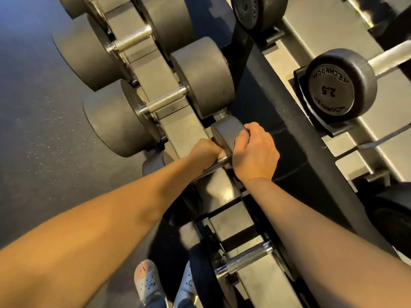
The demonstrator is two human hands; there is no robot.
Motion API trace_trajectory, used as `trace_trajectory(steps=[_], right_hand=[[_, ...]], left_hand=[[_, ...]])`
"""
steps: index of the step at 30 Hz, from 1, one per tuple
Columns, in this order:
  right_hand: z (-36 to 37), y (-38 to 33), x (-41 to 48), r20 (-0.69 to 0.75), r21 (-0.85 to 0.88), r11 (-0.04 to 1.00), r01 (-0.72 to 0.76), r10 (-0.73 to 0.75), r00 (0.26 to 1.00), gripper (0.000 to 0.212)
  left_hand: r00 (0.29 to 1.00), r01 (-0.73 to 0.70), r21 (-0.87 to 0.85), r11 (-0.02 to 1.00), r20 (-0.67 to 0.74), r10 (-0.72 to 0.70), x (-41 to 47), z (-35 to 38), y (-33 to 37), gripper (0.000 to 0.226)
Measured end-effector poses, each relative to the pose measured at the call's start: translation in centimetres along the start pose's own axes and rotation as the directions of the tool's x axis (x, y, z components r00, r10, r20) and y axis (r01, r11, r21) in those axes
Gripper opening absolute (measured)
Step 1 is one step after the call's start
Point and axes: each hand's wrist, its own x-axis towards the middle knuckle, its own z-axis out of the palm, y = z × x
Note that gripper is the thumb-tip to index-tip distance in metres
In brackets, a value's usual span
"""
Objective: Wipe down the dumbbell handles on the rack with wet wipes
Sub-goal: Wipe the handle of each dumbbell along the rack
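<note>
The left hand (205,150) is closed around the handle (211,166) of a small dumbbell low on the rack (178,132), with a bit of white wet wipe (223,154) peeking out by its fingers, and the right hand (255,152) grips that dumbbell's round end (226,134) to hold it steady. I think the job is in the middle: this handle is being wiped now, and I cannot tell if the bigger dumbbell handles (165,101) above or the one (244,257) below are clean. No wipe pack or bin shows here.
</note>
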Motion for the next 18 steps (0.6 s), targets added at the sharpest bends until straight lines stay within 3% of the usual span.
trace_trajectory(steps=[2,4,5,7,11,14,16,18], right_hand=[[-0.1,-0.1,0.0,0.004,-0.005,1.0,-0.018,0.018,1.0,0.025],[-0.3,-0.2,-0.1,0.015,-0.014,0.999,-0.033,0.034,0.999,0.024],[-0.3,-0.3,0.0,0.02,-0.02,0.999,-0.039,0.039,0.999,0.024],[-0.4,-0.4,0.0,0.035,-0.034,0.998,-0.043,0.044,0.998,0.022],[-0.4,-0.2,0.2,0.047,-0.06,0.997,-0.047,0.049,0.998,0.019],[-0.3,-0.1,0.0,0.032,-0.072,0.997,-0.035,0.038,0.999,0.022],[-0.2,-0.1,-0.1,0.016,-0.072,0.997,-0.036,0.037,0.999,0.022],[0.1,-0.1,-0.1,-0.002,-0.074,0.997,-0.035,0.035,0.999,0.021]], left_hand=[[0.977,-0.174,-0.011,0.985,-0.123,0.172,-1.6,1.1,-2.1,0.022],[0.929,-0.31,0.22,0.925,-0.137,0.344,-3.5,1.7,-3.3,0.023],[0.905,-0.349,0.313,0.883,-0.135,0.405,-4.0,1.8,-3.4,0.021],[0.888,-0.364,0.34,0.867,-0.154,0.433,-3.6,1.5,-3.1,0.018],[0.951,-0.243,0.16,0.957,-0.155,0.267,-1.5,0.8,-1.5,0.027],[0.998,0.008,0.015,1.0,-0.065,-0.007,1.5,-0.3,-0.6,0.009],[0.982,0.146,-0.033,0.989,0.123,-0.141,2.4,-1.2,-0.1,0.008],[0.923,0.239,-0.107,0.965,0.333,-0.191,2.5,-1.4,0.2,0.018]])
